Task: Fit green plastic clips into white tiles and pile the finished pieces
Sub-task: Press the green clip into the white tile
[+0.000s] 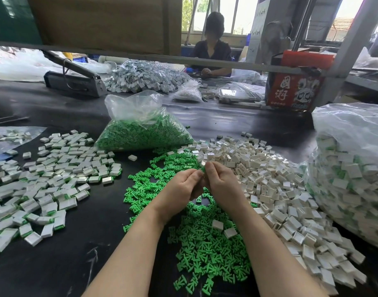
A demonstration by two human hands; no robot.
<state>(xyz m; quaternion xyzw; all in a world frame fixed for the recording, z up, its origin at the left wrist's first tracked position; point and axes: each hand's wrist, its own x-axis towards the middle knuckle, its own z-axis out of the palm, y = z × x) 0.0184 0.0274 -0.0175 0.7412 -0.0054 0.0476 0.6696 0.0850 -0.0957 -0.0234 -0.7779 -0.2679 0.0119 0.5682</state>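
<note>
Two hands meet above the far end of the loose green clips; your left hand and right hand are curled fingertip to fingertip, pinching one small piece between them; a sliver of green clip shows at the fingertips, and whether a white tile is already on it you cannot tell, since the fingers hide it.

Directly beneath and toward you from the grip the clips spread over the black table; two stray white tiles lie on top of them near your right forearm. Just right of the grip the heap of empty white tiles begins, touching the green spread along its whole left edge and running down to the near right corner; beyond that heap, well right of your hands, stands a bulging clear bag of finished pieces.

Left of the grip a strip of bare black tabletop separates your left wrist from the finished pile, white tiles with green showing at their edges; that strip widens toward you beside your left forearm. A lone tile sits on the bare surface beyond your left hand.

Past the grip, a clear bag of green clips lies with its near edge meeting the loose clips and tiles; more dark table opens behind it, up to a grey metal rail and another person seated across.
</note>
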